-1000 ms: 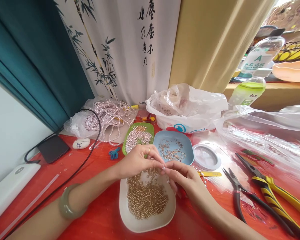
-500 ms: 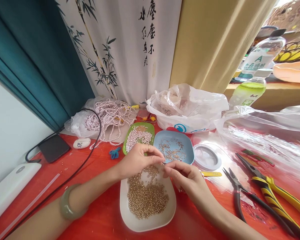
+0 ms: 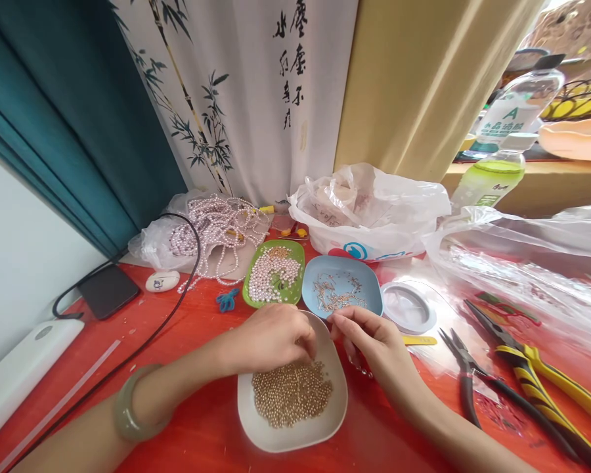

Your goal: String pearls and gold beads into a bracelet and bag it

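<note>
My left hand (image 3: 270, 338) reaches down into the white dish (image 3: 295, 439). Its bunched fingertips are buried in the heap of small gold beads (image 3: 291, 393), so I cannot see whether they pinch one. A jade-green bangle (image 3: 128, 410) sits on that wrist. My right hand (image 3: 372, 341) hovers at the dish's right rim, thumb and forefinger pinched on a thin metal pin. A short string of small beads hangs under its palm.
Behind the hands stand a green dish of pearls (image 3: 274, 272), a blue dish of pins (image 3: 342, 289) and a round clear lid (image 3: 408, 307). Pliers (image 3: 465, 381) and yellow-black cutters (image 3: 536, 371) lie right. Pearl strands (image 3: 211, 230), plastic bags (image 3: 369, 207), phone (image 3: 108, 291) and cable lie behind.
My left hand left the right hand's fingertips and dropped into the gold beads. The right hand stayed near the dish's far right rim, still pinching the pin.
</note>
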A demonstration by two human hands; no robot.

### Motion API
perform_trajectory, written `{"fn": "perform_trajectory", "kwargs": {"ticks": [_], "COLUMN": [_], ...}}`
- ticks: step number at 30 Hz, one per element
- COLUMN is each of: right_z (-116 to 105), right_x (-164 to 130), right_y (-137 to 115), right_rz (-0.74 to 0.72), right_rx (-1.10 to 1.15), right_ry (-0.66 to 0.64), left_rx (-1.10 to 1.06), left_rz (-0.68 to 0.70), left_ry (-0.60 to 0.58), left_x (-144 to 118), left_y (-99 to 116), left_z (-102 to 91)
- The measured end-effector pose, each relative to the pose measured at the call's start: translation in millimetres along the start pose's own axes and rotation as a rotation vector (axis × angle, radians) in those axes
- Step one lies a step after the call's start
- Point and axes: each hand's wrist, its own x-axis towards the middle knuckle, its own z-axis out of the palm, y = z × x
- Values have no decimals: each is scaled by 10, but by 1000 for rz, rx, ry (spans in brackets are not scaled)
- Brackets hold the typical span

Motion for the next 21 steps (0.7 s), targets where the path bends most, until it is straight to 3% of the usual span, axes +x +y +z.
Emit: {"fn": "perform_trajectory", "kwargs": {"ticks": [6,12,15,21], "right_z": [3,9,5,2], "right_x": [3,-5,-17,-35], "right_y": [13,17,13,21], "right_rz": [-2,-12,-16,-12], "right_rx": [14,21,16,-50], "right_ry": [-15,-14,-20,-49], "left_rx": [226,238,71,-588], "left_rz": [58,62,4,-236], "left_ry": [22,24,66,122], "left_x": [0,-16,9,94], "left_y": [36,63,52,-44], "left_z": [26,31,18,-2]}}
